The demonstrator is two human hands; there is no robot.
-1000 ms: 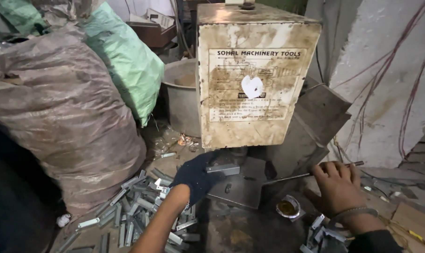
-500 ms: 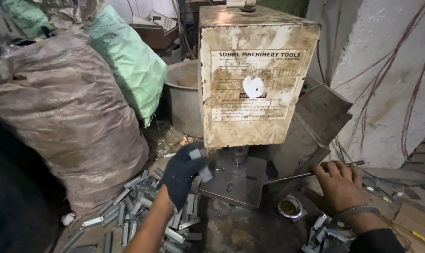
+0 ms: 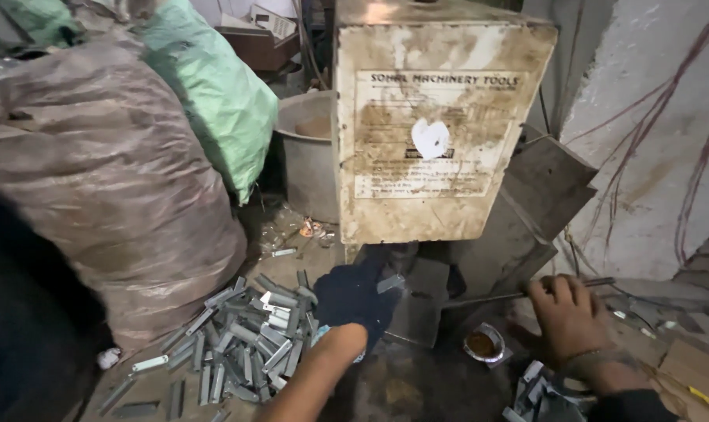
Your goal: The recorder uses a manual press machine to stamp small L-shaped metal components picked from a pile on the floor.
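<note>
My left hand [image 3: 353, 298], in a dark glove, holds a small grey metal piece [image 3: 390, 283] at the base plate [image 3: 417, 312] under a dirty cream-coloured press machine [image 3: 440, 125]. My right hand [image 3: 567, 316] is bare and grips a thin metal lever rod [image 3: 487, 297] that runs from the machine's base toward the right. A heap of several similar grey metal pieces [image 3: 245, 336] lies on the floor just left of my left arm.
A bulging brown sack [image 3: 112, 187] and a green sack [image 3: 206, 94] stand at the left. A grey tub [image 3: 307, 164] sits behind the machine. A small round tin [image 3: 482, 345] lies between my hands. More metal pieces [image 3: 538, 395] lie near my right wrist.
My left hand dipped left toward the heap with a metal piece, then came back right to the machine's base plate. My right hand stayed on the lever rod.
</note>
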